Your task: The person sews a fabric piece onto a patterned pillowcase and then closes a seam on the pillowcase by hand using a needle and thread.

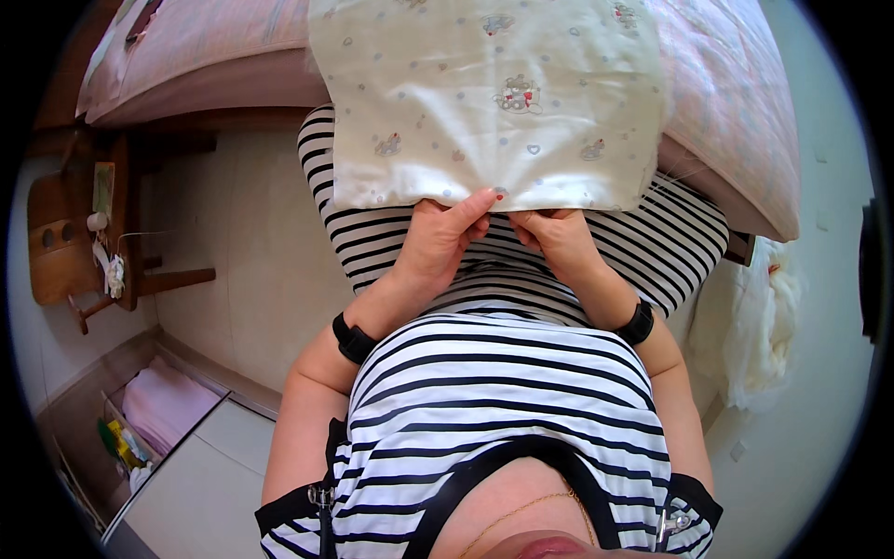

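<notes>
A cream fabric [419, 84] printed with small bears, rocking horses and hearts runs from the bed down over my striped lap. My left hand [443, 234] pinches its near edge, thumb on top and fingers below. Close beside it, my right hand [555, 234] grips the same edge a little to the right, with part of its fingers hidden under the fabric. Creases fan out from the spot between my hands. The fabric's left and right near corners hang free of my fingers.
The bed [719, 105] has a pale pink cover. Left stands a wooden chair [52, 237] with small items on it. At lower left, an open drawer [112, 419] holds pink cloth [167, 405]. To the right is a clear plastic bag [761, 328] of white, fluffy material.
</notes>
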